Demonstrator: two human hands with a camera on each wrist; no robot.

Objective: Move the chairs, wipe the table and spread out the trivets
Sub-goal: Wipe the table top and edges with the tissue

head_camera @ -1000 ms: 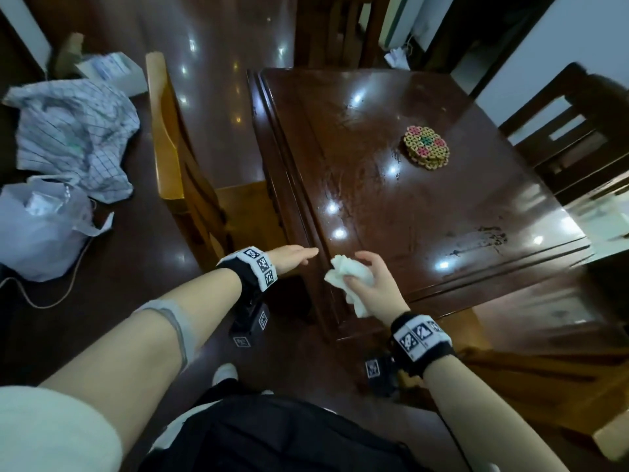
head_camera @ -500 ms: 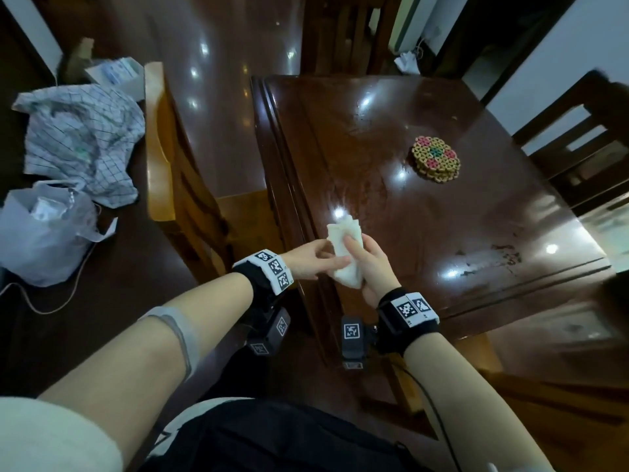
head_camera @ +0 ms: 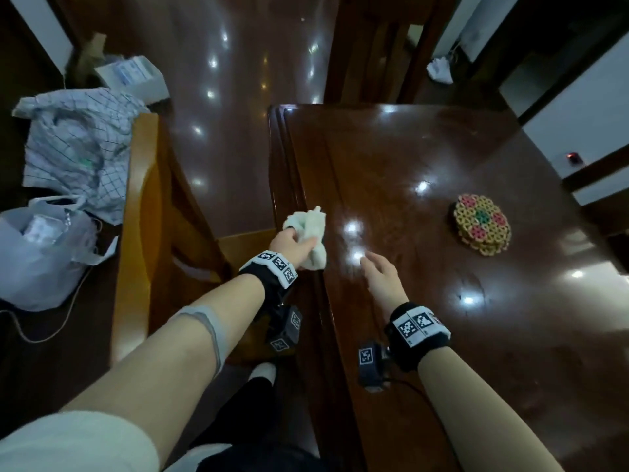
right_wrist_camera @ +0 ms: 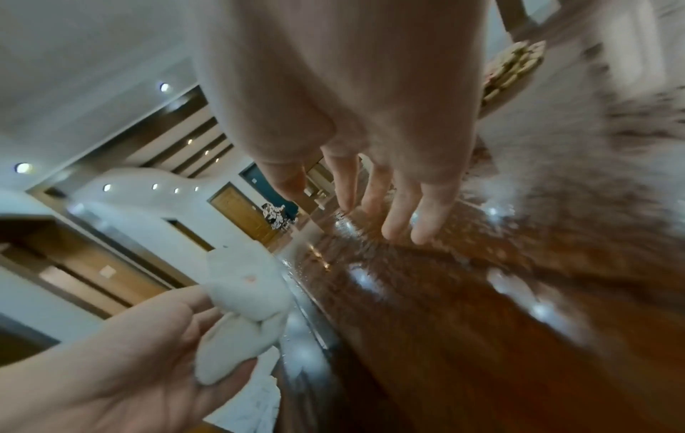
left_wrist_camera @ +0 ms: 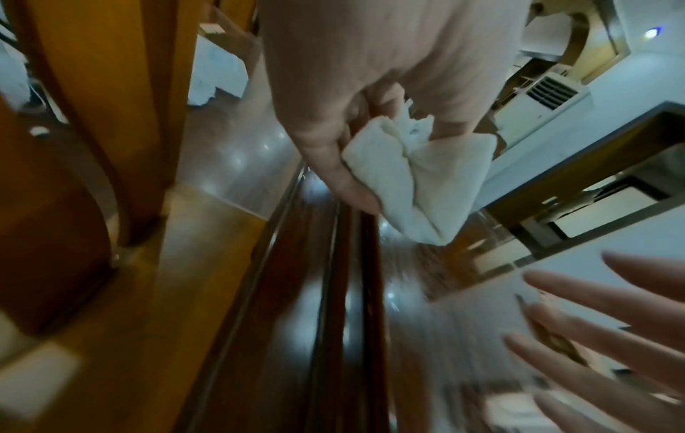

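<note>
A dark glossy wooden table (head_camera: 425,318) fills the right half of the head view. My left hand (head_camera: 293,240) grips a crumpled white cloth (head_camera: 311,233) just over the table's left edge; the left wrist view shows the cloth (left_wrist_camera: 415,175) pinched between thumb and fingers. My right hand (head_camera: 383,277) hovers over the table with straight, spread fingers (right_wrist_camera: 404,205) and holds nothing. A stack of round beaded trivets (head_camera: 482,225) in yellow, red and green lies on the table to the right of both hands. A light wooden chair (head_camera: 143,240) stands left of the table.
Another dark chair (head_camera: 381,46) stands at the table's far end. On the floor at left lie a checked cloth (head_camera: 78,144), a white plastic bag (head_camera: 44,253) with a cord, and a small box (head_camera: 134,74). A crumpled white paper (head_camera: 440,70) lies far right.
The cloth passed from my right hand to my left hand. My right hand let go and moved right over the table with its fingers spread. The view moved closer to the table.
</note>
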